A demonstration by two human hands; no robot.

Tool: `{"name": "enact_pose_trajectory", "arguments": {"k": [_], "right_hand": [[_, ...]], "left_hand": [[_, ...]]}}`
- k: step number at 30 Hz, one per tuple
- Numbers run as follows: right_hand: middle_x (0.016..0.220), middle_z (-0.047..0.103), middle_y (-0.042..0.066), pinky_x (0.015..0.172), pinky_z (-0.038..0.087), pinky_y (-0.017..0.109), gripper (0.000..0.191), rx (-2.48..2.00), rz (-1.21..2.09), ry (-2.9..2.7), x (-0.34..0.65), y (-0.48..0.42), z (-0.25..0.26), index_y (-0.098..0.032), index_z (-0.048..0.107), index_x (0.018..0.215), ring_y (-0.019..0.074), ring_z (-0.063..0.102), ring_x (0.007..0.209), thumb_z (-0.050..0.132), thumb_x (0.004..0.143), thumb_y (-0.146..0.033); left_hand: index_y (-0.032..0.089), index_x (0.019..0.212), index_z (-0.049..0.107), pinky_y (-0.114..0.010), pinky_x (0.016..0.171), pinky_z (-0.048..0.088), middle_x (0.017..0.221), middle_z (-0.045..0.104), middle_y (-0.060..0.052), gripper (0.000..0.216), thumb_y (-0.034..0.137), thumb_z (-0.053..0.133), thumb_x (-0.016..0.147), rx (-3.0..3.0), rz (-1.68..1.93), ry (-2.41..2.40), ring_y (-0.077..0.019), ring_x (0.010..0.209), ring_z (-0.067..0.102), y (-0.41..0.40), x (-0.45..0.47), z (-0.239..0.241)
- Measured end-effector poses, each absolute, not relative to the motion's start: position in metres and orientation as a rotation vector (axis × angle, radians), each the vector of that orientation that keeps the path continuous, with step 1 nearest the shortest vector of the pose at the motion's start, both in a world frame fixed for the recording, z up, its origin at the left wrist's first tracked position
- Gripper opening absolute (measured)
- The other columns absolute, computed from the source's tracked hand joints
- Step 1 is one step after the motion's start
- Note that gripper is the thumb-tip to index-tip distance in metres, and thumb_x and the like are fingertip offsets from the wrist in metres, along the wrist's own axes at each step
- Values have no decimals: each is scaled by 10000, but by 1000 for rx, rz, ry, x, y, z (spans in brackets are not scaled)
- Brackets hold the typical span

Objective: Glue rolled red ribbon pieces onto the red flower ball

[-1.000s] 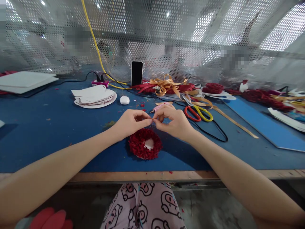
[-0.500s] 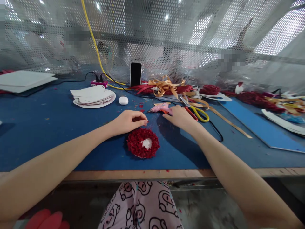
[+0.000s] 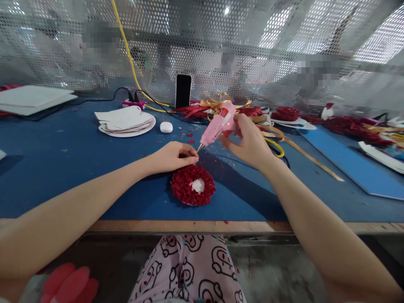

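Note:
A pink hot glue gun (image 3: 217, 126) is gripped in my right hand (image 3: 252, 141), raised off the table with its nozzle slanting down to the left. The tip meets the fingers of my left hand (image 3: 175, 158), which are pinched together just above the ruffled dark red rosette (image 3: 181, 189). What the left fingers hold, if anything, is too small to make out. The rosette lies flat on the blue tabletop, a white patch showing at its centre.
Behind my left hand lie stacked white card pieces (image 3: 126, 122) and a white earbud case (image 3: 166, 127). A phone (image 3: 183, 91) leans upright at the back. Gold ribbon (image 3: 309, 155), yellow-handled scissors (image 3: 275, 148) and a blue board (image 3: 350, 162) lie to the right. A perforated screen (image 3: 202, 42) stands behind.
My right hand has lifted the glue gun from the table and tilted its nozzle down to my left fingertips. The left hand stays pinched near the rosette.

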State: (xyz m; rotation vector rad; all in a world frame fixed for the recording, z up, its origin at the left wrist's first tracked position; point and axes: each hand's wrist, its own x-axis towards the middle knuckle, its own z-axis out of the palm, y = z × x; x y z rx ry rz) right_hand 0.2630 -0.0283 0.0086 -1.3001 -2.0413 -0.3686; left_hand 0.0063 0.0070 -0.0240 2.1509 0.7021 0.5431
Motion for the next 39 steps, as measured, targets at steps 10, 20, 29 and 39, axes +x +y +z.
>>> {"name": "enact_pose_trajectory", "arguments": {"k": [10, 20, 29, 39], "right_hand": [[1013, 660, 49, 831, 420, 435, 277, -718, -425, -2336, 262, -36, 9, -262, 598, 1112, 249, 600, 937, 659, 844, -302], [996, 684, 40, 855, 415, 442, 232, -691, -538, -2356, 260, -38, 10, -279, 611, 1128, 239, 598, 944, 608, 899, -314], [991, 688, 26, 899, 415, 475, 188, -830, -516, -2339, 257, -39, 9, -306, 643, 1079, 240, 590, 946, 580, 916, -376], [1019, 705, 8, 892, 412, 470, 207, -797, -491, -2327, 257, -39, 9, -329, 658, 1115, 224, 596, 923, 540, 947, -360]], "left_hand": [[152, 984, 715, -267, 738, 493, 929, 773, -49, 265, 382, 622, 890, 2213, 535, 697, -173, 830, 683, 8, 5, -22], [131, 1042, 726, -279, 735, 481, 924, 766, -62, 325, 396, 606, 898, 2244, 534, 689, -172, 801, 660, 9, 4, -24], [145, 1026, 723, -285, 752, 482, 940, 765, -47, 323, 416, 600, 900, 2249, 510, 717, -175, 814, 653, 7, 5, -21], [140, 1016, 714, -297, 787, 492, 960, 771, -48, 305, 398, 601, 900, 2242, 494, 723, -191, 859, 674, 5, 5, -19]]}}
